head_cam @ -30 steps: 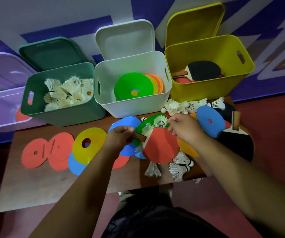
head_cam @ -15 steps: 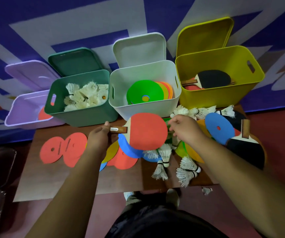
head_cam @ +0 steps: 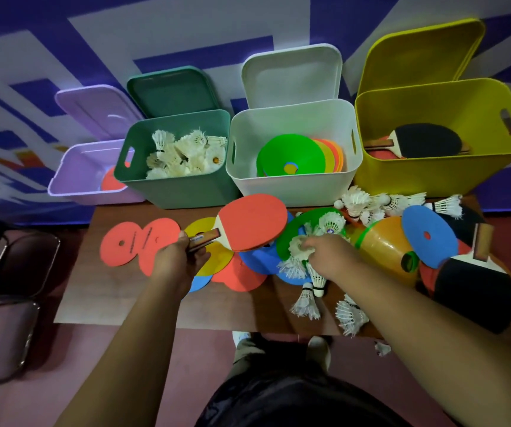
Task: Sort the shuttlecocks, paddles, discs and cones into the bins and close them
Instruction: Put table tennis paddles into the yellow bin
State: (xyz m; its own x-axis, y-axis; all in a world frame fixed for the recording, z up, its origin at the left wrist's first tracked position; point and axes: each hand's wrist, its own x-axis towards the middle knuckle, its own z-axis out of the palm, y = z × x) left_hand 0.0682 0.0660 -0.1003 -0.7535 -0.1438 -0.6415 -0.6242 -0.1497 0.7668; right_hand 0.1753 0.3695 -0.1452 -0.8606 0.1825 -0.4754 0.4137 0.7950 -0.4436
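My left hand (head_cam: 177,260) grips the wooden handle of a red paddle (head_cam: 252,221), held above the table in front of the white bin (head_cam: 294,186). My right hand (head_cam: 329,257) pinches a white shuttlecock (head_cam: 299,248) over a green cone (head_cam: 297,234). The yellow bin (head_cam: 433,175) holds a black paddle (head_cam: 423,140). The green bin (head_cam: 174,183) holds several shuttlecocks. The white bin holds stacked cones. The purple bin (head_cam: 75,180) holds a red disc. All lids stand open behind the bins.
Flat red discs (head_cam: 138,245), a yellow disc and blue discs lie on the brown table (head_cam: 125,303). At the right lie a blue disc (head_cam: 429,235), an orange cone, another black paddle (head_cam: 476,288) and several loose shuttlecocks (head_cam: 371,203). A chair (head_cam: 4,303) stands at the left.
My left hand lifted the red paddle off the pile and carried it up and left. My right hand moved down to the green cone and took hold of a shuttlecock.
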